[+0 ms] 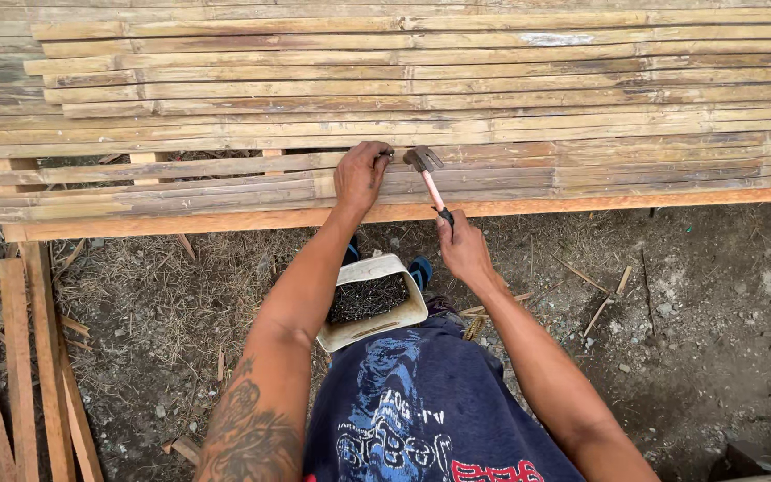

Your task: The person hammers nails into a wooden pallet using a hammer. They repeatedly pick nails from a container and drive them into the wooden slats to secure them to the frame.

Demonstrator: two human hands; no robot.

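Bamboo slats [457, 98] already covered most of the frame as our left hand [360, 176] pinched a nail [386, 153] and our right hand [462, 247] gripped the hammer [427, 171], near slats left.

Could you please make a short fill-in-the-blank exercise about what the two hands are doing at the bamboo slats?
1. The right hand grips a hammer with a pinkish handle by the ____ of its handle.
2. The left hand pinches a small ____ against the split bamboo slats.
3. The cream plastic container full of dark nails sits in front of the person, between the two ____.
4. The slats rest on an orange-brown ____ beam.

Missing words: end; nail; forearms; wooden
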